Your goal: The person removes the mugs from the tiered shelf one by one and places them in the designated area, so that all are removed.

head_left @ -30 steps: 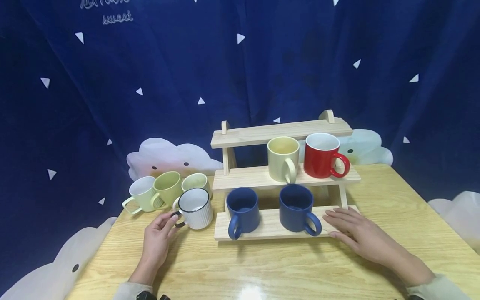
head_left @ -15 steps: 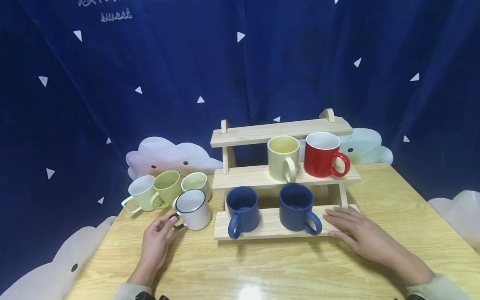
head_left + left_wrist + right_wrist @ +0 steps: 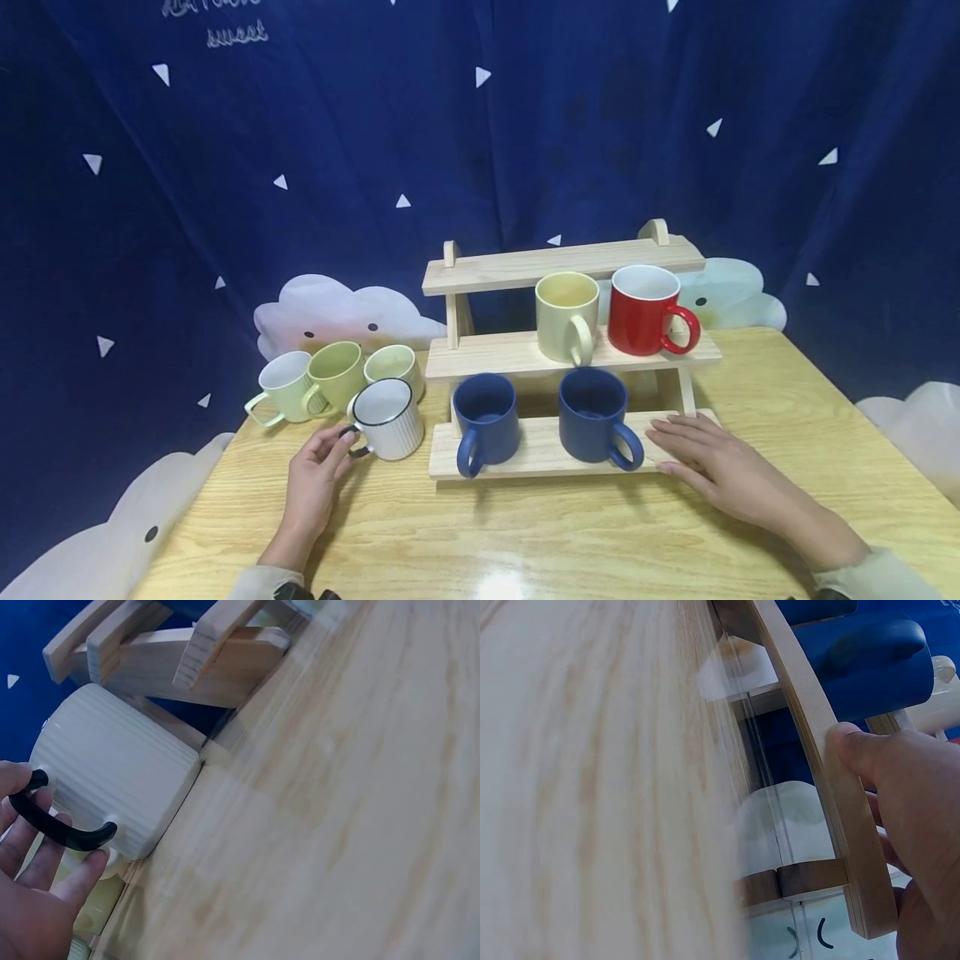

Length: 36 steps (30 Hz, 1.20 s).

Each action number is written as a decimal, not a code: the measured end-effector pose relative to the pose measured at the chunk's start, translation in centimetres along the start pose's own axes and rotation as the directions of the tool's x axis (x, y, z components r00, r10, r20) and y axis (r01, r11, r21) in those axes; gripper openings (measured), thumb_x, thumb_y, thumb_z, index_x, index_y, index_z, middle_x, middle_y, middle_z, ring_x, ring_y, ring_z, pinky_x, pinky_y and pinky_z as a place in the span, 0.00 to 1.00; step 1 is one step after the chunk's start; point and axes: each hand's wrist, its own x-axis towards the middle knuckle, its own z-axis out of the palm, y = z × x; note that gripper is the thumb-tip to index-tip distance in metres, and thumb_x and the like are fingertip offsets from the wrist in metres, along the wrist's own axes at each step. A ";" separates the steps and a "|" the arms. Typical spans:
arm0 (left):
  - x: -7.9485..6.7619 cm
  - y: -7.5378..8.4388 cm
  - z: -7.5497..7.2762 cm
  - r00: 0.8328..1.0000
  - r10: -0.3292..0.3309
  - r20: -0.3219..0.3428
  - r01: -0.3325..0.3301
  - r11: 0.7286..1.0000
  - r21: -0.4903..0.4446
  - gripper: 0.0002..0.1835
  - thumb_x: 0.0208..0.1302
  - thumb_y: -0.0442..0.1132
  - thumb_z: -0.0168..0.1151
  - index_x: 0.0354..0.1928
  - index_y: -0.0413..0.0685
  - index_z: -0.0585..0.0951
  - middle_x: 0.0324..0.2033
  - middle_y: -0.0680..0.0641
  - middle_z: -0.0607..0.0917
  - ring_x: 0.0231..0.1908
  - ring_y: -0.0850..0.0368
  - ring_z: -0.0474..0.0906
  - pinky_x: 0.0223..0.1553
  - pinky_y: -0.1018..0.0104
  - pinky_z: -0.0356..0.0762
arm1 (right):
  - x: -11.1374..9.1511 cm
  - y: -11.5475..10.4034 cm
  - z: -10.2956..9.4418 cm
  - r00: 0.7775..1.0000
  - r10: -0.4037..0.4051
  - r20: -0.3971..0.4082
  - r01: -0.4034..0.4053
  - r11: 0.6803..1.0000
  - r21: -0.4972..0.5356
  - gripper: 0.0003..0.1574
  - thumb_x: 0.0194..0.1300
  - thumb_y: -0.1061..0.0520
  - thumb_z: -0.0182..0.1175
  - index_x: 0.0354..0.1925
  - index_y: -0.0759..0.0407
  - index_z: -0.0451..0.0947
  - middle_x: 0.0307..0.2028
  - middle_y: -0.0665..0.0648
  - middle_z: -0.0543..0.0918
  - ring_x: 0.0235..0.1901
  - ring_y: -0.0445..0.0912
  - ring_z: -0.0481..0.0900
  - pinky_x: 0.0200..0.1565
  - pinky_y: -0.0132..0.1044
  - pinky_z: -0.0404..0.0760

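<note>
Lower left, our left grip point(image 3: 318, 472) pinches the handle point(image 3: 64, 832), best hold on this likely-brittle white mug point(image 3: 392, 429); right grip point(image 3: 708, 464) lies straight-fingered.

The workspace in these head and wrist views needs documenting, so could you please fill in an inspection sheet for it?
Surface: wood-grain table, with a bright glare spot at the near side.
Job's things: white mug with black rim, left of the wooden rack; two blue mugs on the bottom shelf; yellow mug and red mug on the middle shelf; three greenish mugs behind the white one.
Clutter: nothing seen.
Hands: left hand pinches the white mug's black handle; right hand rests on the bottom shelf's right end.
Cables: nothing seen.
Surroundings: dark blue curtain with white triangles and pale clouds.
</note>
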 end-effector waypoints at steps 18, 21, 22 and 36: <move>0.4 0.6 0.6 0.997 -0.030 -0.065 0.032 0.999 0.037 0.17 0.64 0.36 0.67 0.50 0.31 0.78 0.41 0.48 0.86 0.45 0.58 0.82 0.45 0.65 0.83 | -0.1 -0.1 0.1 1.000 0.004 -0.009 -0.004 1.000 0.003 0.28 0.68 0.41 0.61 0.62 0.48 0.77 0.60 0.48 0.78 0.63 0.54 0.69 0.71 0.29 0.46; 0.5 0.8 0.5 0.998 -0.031 -0.060 0.035 0.997 0.063 0.19 0.65 0.38 0.66 0.51 0.32 0.77 0.42 0.45 0.86 0.46 0.55 0.81 0.46 0.65 0.83 | 0.0 -0.1 0.1 1.000 0.003 -0.011 -0.003 1.000 0.004 0.28 0.68 0.41 0.61 0.62 0.48 0.77 0.60 0.48 0.78 0.63 0.54 0.69 0.71 0.29 0.46; 0.5 0.8 0.4 0.998 -0.030 -0.058 0.035 0.996 0.084 0.19 0.65 0.39 0.66 0.52 0.32 0.78 0.42 0.46 0.86 0.47 0.54 0.81 0.45 0.66 0.83 | 0.0 -0.2 0.1 1.000 0.004 -0.010 -0.004 1.000 0.003 0.28 0.68 0.41 0.61 0.63 0.48 0.77 0.60 0.48 0.78 0.63 0.54 0.69 0.71 0.29 0.46; 0.5 4.6 0.1 0.977 0.206 -0.061 -0.166 0.906 0.390 0.19 0.67 0.44 0.64 0.53 0.37 0.80 0.48 0.39 0.84 0.40 0.75 0.77 0.45 0.84 0.72 | 0.0 -0.2 -0.1 0.998 -0.047 -0.044 0.047 0.999 0.001 0.28 0.67 0.44 0.63 0.62 0.49 0.77 0.59 0.48 0.79 0.62 0.54 0.71 0.71 0.26 0.43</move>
